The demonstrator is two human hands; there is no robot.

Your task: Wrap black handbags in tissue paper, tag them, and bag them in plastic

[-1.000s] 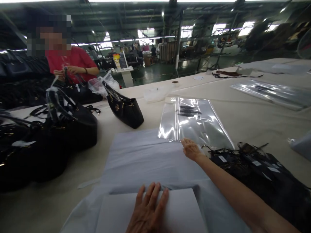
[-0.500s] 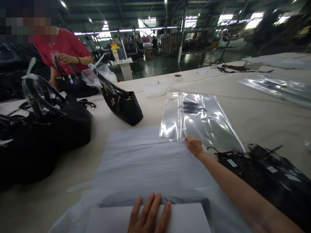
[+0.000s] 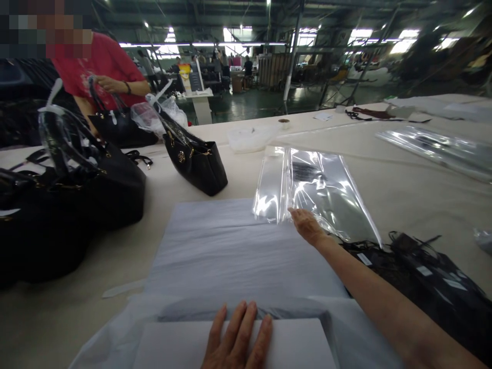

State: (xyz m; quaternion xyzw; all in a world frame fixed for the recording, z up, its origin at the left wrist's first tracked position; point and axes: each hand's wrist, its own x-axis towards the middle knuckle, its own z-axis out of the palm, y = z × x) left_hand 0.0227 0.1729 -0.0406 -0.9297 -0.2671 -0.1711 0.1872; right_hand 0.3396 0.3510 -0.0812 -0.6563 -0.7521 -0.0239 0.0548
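My left hand (image 3: 237,341) lies with spread fingers on a white board (image 3: 169,343) at the bottom centre. Under the board, thin bluish-white sheets (image 3: 215,246) cover the table. At the right, my right hand (image 3: 305,224) pinches the near edge of a stack of clear plastic bags (image 3: 323,189), beside their seam. A black handbag (image 3: 200,166) stands on the table beyond the sheets. Near my right forearm lie black wrapped items with white labels (image 3: 430,271).
Large black handbags (image 3: 103,189) stand at the left. Across the table (image 3: 415,195), a person in red (image 3: 111,61) holds another black bag (image 3: 125,128). More clear plastic (image 3: 442,148) lies far right; a tape roll (image 3: 283,121) sits near the far edge.
The view has shifted slightly. My right hand has moved a little left and away from me along the edge of the plastic bags, whose surface has flexed. My left hand stays on the board.
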